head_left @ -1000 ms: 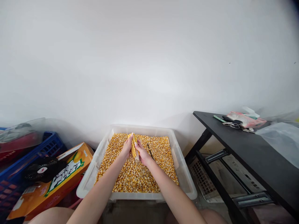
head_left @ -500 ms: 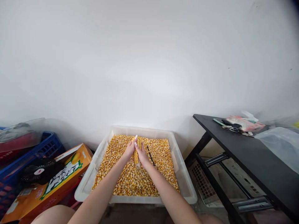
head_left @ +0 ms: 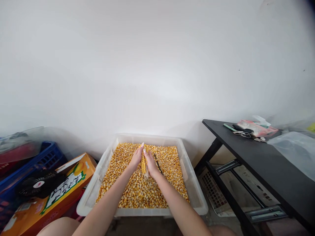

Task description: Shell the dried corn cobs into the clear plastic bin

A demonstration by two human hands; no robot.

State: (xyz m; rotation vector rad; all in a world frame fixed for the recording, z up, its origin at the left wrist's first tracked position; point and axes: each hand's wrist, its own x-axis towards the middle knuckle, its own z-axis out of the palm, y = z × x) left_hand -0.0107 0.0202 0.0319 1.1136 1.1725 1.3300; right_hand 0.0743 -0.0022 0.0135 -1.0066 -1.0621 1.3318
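Observation:
Between my two hands is an ear of corn (head_left: 143, 165), its yellow kernel rows facing up and a pale bare end pointing toward me. My left hand (head_left: 136, 158) wraps its left side, and my right hand (head_left: 151, 164) closes on its right side, fingers meeting near the far end. Below them, loose corn kernels (head_left: 137, 193) fill a translucent plastic bin (head_left: 145, 212). A thin dark stick-like tool (head_left: 158, 164) lies on the kernels just right of my right hand. The undersides of the fingers are hidden.
At right stands a black table (head_left: 261, 154) with keys (head_left: 246, 132) and a tissue pack (head_left: 258, 127); a light plastic basket (head_left: 214, 190) sits beneath. To the left are an orange carton (head_left: 56, 193), a black fan (head_left: 39, 183) and a blue crate (head_left: 50, 157). A white wall rises behind.
My hands have shifted slightly around the ear of corn, and more of its kernel rows shows between them. The view has tilted a little. The bin's contents look the same.

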